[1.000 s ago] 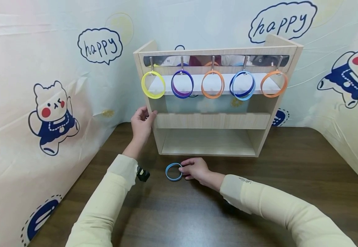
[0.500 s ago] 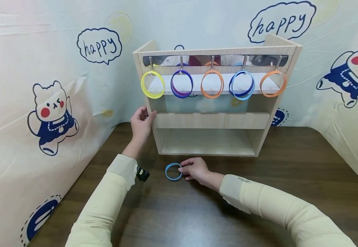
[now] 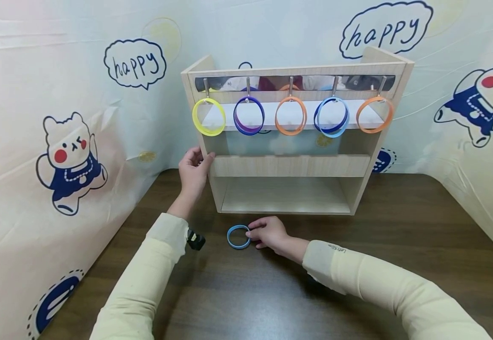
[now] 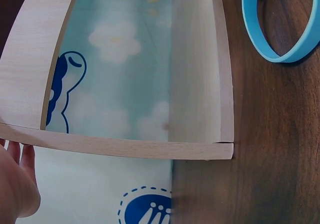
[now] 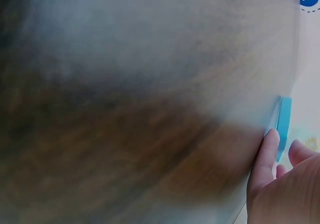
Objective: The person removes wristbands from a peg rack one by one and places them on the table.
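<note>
On the tabletop before a light wooden shelf (image 3: 291,166) lies a light blue silicone wristband (image 3: 230,242). My right hand (image 3: 271,233) pinches the band's right side between thumb and fingers; the right wrist view shows the band (image 5: 284,119) edge-on by the fingertips. My left hand (image 3: 193,174) holds the shelf's left side panel, thumb along its front edge, fingers at the outer face. In the left wrist view, the fingers partly disappear behind this panel (image 4: 125,147). There the blue wristband (image 4: 255,36) appears large at the upper right, with a fingertip just above the shelf edge.
Several wristbands hang from hooks on the shelf's top rail: yellow (image 3: 197,126), dark blue with purple (image 3: 237,123), orange (image 3: 278,123), light and dark blue (image 3: 345,123), and orange (image 3: 360,123). The dark wooden table (image 3: 238,293) meets a patterned cloth backdrop (image 3: 144,127).
Both hands and the wristband stay in place. The whole head view shifts very slightly left.
</note>
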A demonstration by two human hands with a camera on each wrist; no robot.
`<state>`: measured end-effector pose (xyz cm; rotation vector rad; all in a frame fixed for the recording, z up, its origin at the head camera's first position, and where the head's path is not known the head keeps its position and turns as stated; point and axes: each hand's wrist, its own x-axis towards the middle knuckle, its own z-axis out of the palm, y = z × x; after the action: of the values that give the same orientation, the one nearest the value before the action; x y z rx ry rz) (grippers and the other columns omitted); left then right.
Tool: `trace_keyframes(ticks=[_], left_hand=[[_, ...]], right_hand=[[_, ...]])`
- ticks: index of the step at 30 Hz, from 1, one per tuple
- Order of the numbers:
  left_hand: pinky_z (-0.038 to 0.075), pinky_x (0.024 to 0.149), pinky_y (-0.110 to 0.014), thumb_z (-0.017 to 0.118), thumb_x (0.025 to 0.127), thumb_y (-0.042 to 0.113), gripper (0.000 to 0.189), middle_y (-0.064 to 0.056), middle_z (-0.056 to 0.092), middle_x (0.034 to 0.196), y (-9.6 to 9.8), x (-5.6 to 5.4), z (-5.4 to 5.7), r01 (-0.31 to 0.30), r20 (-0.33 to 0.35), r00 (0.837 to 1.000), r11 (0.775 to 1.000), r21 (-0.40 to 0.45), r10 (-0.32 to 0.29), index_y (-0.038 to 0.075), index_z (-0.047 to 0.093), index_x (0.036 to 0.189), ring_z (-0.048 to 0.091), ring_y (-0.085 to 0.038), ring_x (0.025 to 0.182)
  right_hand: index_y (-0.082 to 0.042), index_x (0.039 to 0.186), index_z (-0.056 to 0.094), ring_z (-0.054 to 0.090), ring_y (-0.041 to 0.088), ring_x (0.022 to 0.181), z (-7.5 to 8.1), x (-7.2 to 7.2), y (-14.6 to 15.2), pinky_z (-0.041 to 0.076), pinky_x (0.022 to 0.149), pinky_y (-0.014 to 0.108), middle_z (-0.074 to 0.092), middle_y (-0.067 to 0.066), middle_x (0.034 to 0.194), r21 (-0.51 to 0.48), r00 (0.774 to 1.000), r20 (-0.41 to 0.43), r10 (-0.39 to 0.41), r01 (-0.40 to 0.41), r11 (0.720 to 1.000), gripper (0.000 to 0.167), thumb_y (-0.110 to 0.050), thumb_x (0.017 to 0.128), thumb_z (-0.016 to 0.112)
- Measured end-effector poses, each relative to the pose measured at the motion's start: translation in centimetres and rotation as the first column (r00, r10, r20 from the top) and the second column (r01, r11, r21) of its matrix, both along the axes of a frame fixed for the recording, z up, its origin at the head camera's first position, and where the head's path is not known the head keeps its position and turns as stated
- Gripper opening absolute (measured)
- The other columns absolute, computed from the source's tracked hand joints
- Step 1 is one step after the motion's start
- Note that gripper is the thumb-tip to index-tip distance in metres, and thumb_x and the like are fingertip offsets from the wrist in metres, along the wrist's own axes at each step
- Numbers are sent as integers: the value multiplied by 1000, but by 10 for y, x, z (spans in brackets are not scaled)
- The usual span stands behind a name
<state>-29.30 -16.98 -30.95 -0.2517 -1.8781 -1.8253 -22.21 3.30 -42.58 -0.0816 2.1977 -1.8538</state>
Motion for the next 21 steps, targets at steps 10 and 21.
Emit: trace_keyframes(ticks=[10, 21], left_hand=[[49, 76, -25, 68, 90, 8, 31, -18, 63, 110, -1, 0, -1, 2, -34, 999, 1000, 8, -2, -4, 62, 118, 58, -17, 93], [50, 76, -26, 69, 89, 9, 28, -15, 64, 109, 0, 0, -1, -8, -23, 1000, 1000, 5, 8, -1, 64, 115, 58, -17, 94]], right_hand=[[7, 113, 66, 67, 24, 80, 6, -3, 11, 57, 65, 37, 71, 13, 91, -24, 1000, -1, 30, -30, 999, 29, -2, 86, 71], [8, 115, 65, 67, 32, 92, 11, 1, 37, 56, 69, 38, 70, 11, 94, -17, 999, -37, 23, -24, 1000, 32, -2, 85, 72]])
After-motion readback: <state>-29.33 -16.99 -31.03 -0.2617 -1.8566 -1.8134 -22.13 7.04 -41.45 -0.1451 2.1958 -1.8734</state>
